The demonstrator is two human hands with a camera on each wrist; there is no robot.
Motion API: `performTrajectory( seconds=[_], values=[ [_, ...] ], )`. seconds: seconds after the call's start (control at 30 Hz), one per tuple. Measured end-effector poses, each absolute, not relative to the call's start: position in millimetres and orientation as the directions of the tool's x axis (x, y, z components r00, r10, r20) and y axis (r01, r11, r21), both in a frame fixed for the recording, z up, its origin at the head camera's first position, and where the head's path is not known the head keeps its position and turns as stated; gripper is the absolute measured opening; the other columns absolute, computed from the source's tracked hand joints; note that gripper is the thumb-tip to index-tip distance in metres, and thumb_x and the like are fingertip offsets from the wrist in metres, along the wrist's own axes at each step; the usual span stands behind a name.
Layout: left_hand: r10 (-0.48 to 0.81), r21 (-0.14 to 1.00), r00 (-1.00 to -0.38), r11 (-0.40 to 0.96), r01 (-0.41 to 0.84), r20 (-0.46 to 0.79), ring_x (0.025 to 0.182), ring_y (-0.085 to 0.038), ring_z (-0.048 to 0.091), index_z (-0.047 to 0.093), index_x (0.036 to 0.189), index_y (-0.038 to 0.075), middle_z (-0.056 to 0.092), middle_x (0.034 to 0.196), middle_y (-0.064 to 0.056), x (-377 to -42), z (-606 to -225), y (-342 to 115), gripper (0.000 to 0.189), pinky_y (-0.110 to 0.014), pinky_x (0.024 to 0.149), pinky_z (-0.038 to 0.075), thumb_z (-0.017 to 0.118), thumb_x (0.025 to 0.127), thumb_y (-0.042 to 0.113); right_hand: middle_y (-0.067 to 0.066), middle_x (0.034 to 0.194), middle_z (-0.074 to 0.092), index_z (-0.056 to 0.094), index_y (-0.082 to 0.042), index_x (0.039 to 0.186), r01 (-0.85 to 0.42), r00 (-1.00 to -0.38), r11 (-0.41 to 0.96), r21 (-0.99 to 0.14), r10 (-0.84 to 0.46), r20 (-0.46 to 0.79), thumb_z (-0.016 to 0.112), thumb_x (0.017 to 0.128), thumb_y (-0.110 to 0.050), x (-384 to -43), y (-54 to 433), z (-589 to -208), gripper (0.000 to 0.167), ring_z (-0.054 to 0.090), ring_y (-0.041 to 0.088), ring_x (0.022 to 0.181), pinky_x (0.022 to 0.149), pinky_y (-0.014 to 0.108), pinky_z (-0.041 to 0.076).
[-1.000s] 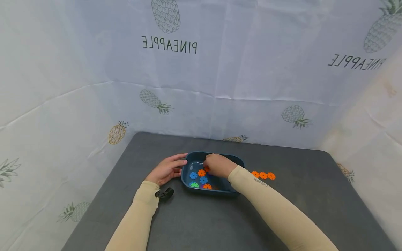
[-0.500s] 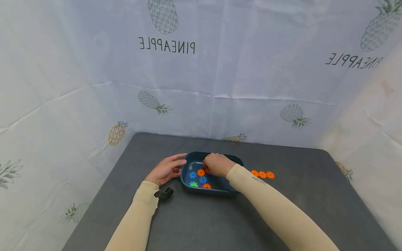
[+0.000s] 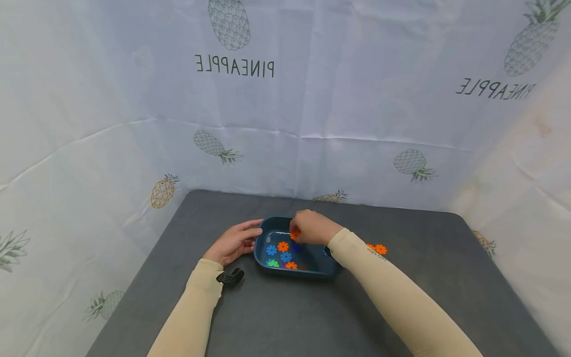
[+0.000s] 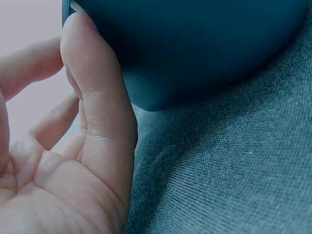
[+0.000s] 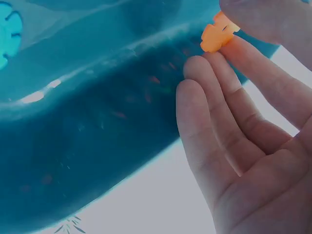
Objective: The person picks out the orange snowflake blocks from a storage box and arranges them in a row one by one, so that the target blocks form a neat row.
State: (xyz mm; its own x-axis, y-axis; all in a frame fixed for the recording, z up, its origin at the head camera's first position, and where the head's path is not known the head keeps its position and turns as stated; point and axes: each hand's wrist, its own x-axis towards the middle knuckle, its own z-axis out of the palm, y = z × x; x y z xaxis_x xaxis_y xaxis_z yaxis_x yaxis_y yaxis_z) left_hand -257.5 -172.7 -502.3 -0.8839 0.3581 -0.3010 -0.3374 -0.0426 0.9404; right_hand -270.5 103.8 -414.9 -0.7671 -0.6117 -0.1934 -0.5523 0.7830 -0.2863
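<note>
My right hand (image 3: pixel 314 227) is over the dark blue tray (image 3: pixel 312 272), pinching an orange notched plastic disc (image 5: pixel 217 34) between thumb and forefinger. The other fingers of that hand extend loosely beside the tray's far wall in the right wrist view. At the tray's left end, my left hand (image 3: pixel 235 243) touches the rim with its fingers fairly straight; its thumb (image 4: pixel 95 73) lies against the tray's outer wall in the left wrist view. Inside the tray lie several loose discs, among them a blue disc (image 3: pixel 286 257), an orange disc (image 3: pixel 283 246) and a green disc (image 3: pixel 272 264).
Right of the tray, a row of orange discs (image 3: pixel 380 249) lies on the grey table (image 3: pixel 276 317), partly hidden by the right sleeve (image 3: pixel 392 277). A white pineapple-print cloth (image 3: pixel 285 99) hangs behind the table.
My right hand has risen a little from the tray's bottom with the orange disc. The right sleeve now covers more of the orange row. My left hand stays at the tray's left end.
</note>
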Motion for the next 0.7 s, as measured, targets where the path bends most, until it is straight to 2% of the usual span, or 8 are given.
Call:
performTrajectory(
  seconds=[0.27,0.4,0.53,0.7],
  values=[
    [0.355,0.937,-0.881,-0.039,-0.348,-0.312,0.09,-0.016,0.065,0.05,0.163,0.021,0.065,0.136,-0.009,-256,-501,-172,0.066,-0.027,0.082,0.062,0.076,0.103,0.033,0.007,0.119,0.078,0.079,-0.008,0.125,-0.516,-0.776,0.782,-0.348,-0.6,-0.197,0.078,0.099,-0.012,-274,105,-409,0.026,0.07,0.02,0.102,0.097,0.04,0.062],
    [0.357,0.937,-0.88,-0.037,-0.347,-0.312,0.09,-0.016,0.065,0.05,0.163,0.021,0.066,0.134,-0.008,-257,-501,-171,0.065,-0.027,0.082,0.062,0.076,0.104,0.032,0.005,0.124,0.078,0.078,-0.009,0.129,-0.465,-0.791,0.773,-0.431,-0.582,-0.189,0.077,0.1,-0.014,-274,113,-408,0.029,0.071,0.018,0.107,0.099,0.039,0.061],
    [0.362,0.938,-0.879,-0.036,-0.344,-0.309,0.09,-0.016,0.065,0.05,0.163,0.021,0.067,0.132,-0.008,-258,-502,-171,0.065,-0.027,0.083,0.062,0.075,0.104,0.032,0.004,0.126,0.077,0.078,-0.01,0.13,-0.423,-0.808,0.738,-0.525,-0.57,-0.151,0.077,0.101,-0.016,-271,124,-404,0.03,0.073,0.017,0.107,0.098,0.038,0.062],
    [0.366,0.943,-0.883,-0.036,-0.33,-0.295,0.092,-0.017,0.066,0.048,0.164,0.021,0.066,0.136,-0.008,-257,-503,-173,0.064,-0.027,0.084,0.062,0.073,0.106,0.031,0.004,0.127,0.076,0.077,-0.01,0.133,-0.408,-0.825,0.706,-0.579,-0.557,-0.097,0.078,0.101,-0.017,-267,141,-401,0.032,0.073,0.018,0.108,0.096,0.038,0.063]
  ],
)
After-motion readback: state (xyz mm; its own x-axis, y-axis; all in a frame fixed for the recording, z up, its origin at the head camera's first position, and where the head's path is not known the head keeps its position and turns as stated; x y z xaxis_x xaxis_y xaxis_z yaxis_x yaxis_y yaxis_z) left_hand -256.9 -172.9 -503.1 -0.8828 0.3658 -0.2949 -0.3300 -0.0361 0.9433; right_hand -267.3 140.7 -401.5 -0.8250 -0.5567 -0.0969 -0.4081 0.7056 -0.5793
